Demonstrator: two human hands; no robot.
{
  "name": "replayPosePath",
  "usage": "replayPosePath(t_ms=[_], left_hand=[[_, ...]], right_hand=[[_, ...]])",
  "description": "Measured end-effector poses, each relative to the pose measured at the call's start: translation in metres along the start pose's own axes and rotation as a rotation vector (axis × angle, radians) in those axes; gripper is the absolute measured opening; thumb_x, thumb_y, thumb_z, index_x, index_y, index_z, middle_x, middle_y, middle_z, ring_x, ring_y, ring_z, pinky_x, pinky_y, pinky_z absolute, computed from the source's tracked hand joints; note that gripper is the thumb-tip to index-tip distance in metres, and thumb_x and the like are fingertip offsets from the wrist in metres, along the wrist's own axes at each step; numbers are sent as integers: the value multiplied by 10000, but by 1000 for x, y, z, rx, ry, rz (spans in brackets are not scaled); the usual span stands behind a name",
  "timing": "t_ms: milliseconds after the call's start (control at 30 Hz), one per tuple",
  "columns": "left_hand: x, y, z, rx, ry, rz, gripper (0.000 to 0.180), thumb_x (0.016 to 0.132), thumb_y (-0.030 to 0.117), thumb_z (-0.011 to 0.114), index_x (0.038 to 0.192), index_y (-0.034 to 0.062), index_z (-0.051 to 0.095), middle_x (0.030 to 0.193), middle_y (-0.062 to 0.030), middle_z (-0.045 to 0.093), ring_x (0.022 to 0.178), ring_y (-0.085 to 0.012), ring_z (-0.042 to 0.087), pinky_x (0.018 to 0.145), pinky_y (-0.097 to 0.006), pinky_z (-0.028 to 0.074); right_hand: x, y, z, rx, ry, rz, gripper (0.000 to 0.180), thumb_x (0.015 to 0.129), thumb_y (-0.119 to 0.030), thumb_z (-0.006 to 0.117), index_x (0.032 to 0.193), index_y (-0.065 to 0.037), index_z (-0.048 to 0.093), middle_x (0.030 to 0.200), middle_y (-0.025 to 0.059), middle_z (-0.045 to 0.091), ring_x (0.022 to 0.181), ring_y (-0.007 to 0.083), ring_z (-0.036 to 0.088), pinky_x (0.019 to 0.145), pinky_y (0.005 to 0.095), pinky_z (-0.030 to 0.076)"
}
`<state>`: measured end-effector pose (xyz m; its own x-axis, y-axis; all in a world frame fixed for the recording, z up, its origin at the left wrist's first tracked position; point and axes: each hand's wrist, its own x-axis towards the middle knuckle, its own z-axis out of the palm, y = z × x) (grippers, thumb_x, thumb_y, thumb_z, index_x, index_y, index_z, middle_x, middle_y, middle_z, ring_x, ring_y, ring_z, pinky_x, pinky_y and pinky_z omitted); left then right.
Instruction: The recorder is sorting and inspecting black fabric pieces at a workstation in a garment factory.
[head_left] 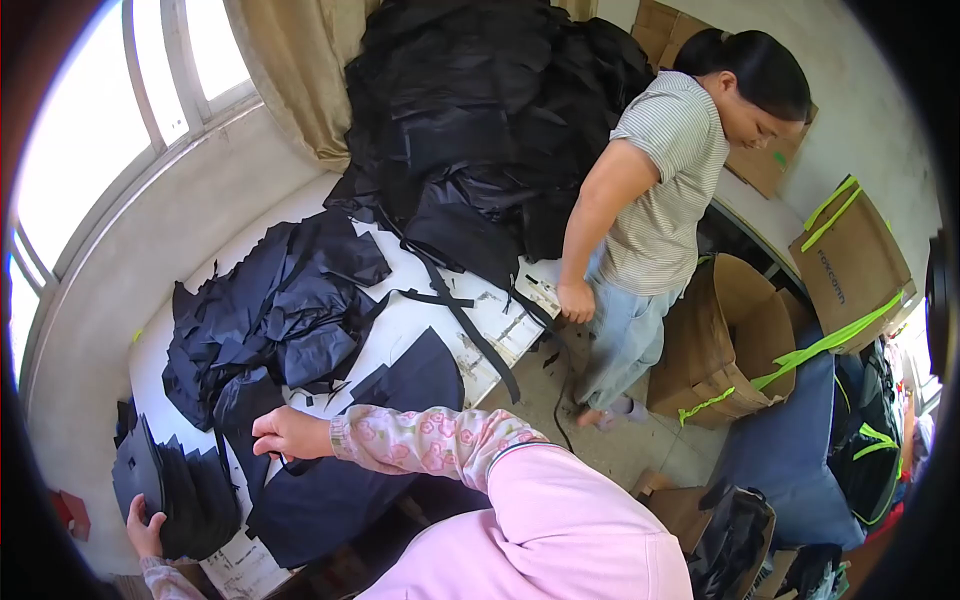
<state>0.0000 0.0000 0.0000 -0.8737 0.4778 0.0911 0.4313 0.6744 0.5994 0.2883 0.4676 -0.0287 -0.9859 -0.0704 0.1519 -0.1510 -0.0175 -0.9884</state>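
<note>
Right hand (290, 435) lies knuckles up on a dark navy fabric panel (340, 480) near the bench's front edge, fingers curled and pinching the cloth at its left edge; the flowered sleeve (420, 440) runs back from it to a pink top at the lower edge of the view; left hand (145, 530) sits at the bench's front left corner, fingers spread and pressed against a stack of black cut pieces (175, 490) that stands on edge, fanned like cards; whether it grips the stack or only steadies it cannot be told. The panel spreads flat from the right hand toward the bench's front edge and hangs slightly over it; a second, smaller panel (415, 375) lies just behind it, overlapping. Further back toward the left edge lies a loose heap of dark scraps (270, 310); a black strap (470, 330) crosses the white bench top (400, 320) toward the right edge; at the far end a tall mound of black cloth (480, 120) rises against the curtain (300, 70) and window. A printed paper sheet (240, 565) shows under the stack at the front corner. Another person in a striped shirt (665, 180) stands at the bench's right edge, one hand (576, 300) resting on it; open cardboard boxes (730, 340) stand on the floor beside them.
</note>
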Motion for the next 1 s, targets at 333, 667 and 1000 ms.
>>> replayPosePath(t_ms=[333,667,1000], left_hand=[[-13,11,-8,156,17,109,497,907,142,655,1367,-1,530,1293,-182,621,1190,-300,601,1038,-371,448],[-27,30,12,534,47,235,458,978,120,533,1423,30,470,1360,-229,557,1240,-379,555,1049,-412,434],[-43,48,17,493,375,335,655,815,-113,401,1449,44,432,1261,-282,581,1106,-440,594,934,-454,475]], right_hand=[[4,-1,7,19,12,6,121,938,-126,626,938,-9,597,673,19,589,547,76,522,526,258,436],[2,28,25,15,40,-25,149,919,-143,653,919,-1,610,668,36,621,615,108,584,587,289,454],[-3,18,34,-252,45,-167,258,863,-217,662,994,5,680,913,180,707,854,297,693,772,368,530]])
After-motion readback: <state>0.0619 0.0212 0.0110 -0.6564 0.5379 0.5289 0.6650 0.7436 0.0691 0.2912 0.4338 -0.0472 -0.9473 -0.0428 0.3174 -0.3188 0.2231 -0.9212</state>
